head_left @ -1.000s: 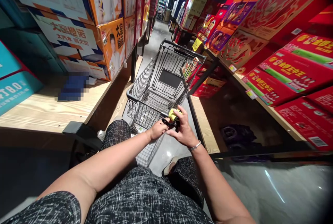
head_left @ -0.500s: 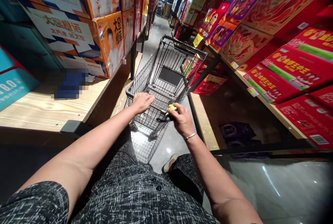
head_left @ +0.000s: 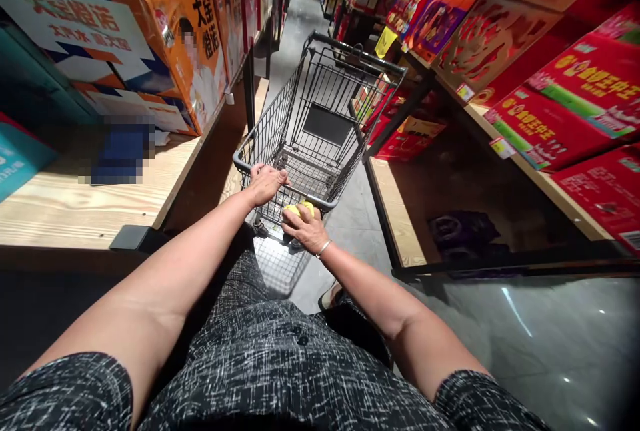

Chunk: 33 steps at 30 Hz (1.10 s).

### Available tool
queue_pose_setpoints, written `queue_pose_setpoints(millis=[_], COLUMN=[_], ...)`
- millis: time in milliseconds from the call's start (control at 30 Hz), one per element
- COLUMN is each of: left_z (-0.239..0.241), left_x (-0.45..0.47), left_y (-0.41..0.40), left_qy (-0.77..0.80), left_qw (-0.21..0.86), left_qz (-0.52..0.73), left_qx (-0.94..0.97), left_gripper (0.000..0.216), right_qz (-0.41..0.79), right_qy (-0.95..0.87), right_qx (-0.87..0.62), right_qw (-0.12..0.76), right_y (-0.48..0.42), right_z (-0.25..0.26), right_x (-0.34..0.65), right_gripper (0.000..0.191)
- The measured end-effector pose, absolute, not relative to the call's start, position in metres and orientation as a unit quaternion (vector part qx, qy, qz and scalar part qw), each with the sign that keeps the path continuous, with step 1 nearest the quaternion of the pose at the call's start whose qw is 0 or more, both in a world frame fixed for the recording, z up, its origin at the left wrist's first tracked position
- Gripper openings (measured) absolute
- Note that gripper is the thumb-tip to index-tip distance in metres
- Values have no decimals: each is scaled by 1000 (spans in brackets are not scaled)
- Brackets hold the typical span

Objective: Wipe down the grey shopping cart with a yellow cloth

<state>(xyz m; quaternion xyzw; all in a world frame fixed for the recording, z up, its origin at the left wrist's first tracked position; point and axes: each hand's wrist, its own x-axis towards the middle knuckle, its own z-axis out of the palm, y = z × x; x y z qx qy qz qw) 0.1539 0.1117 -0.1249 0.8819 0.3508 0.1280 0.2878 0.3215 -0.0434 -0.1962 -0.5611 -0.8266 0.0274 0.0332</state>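
A black wire shopping cart (head_left: 320, 104) stands in the aisle in front of me, its basket empty. My left hand (head_left: 265, 183) grips the cart's handle bar at its left end. My right hand (head_left: 306, 227) rests against the handle near the middle and holds a small yellow object (head_left: 300, 208) between its fingers. A thin bracelet sits on my right wrist.
A wooden shelf (head_left: 75, 204) on the left carries orange and white boxes (head_left: 195, 51) and teal boxes. The shelves on the right hold red gift boxes (head_left: 560, 111). The grey glossy floor (head_left: 525, 344) runs on between the shelves.
My left hand left the yellow object and took hold of the cart handle. My right hand, with the yellow object, came to the handle. The cart rolled forward.
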Motion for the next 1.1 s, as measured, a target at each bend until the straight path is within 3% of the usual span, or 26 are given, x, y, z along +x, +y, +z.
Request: queue_pose_setpoints(millis=[200,433,633,867,1100], left_z=[-131,-128,-123,-119,-113], left_x=[162,170,166,174,205], left_y=[109,121,150,148,105], left_qy=[350,390,419,425,336], left_qw=[236,211,193,174,257], left_qz=[123,121,72,66,90], left_qx=[898,888,884,886,902], left_gripper=[49,30,40,34,40], right_qz=[67,97,52,-252,-221], right_qy=[-793,-806,-794,-729,-678], right_qx=[-606,-584,-605,-583,-633], right_qw=[-6,-21,25,254,303], right_y=[-78,-63,-58,-37,-23], right_z=[-278,-305,-279,-196,-207], right_x=[330,323,338,380,358], right_gripper=[25,14,29,36,25])
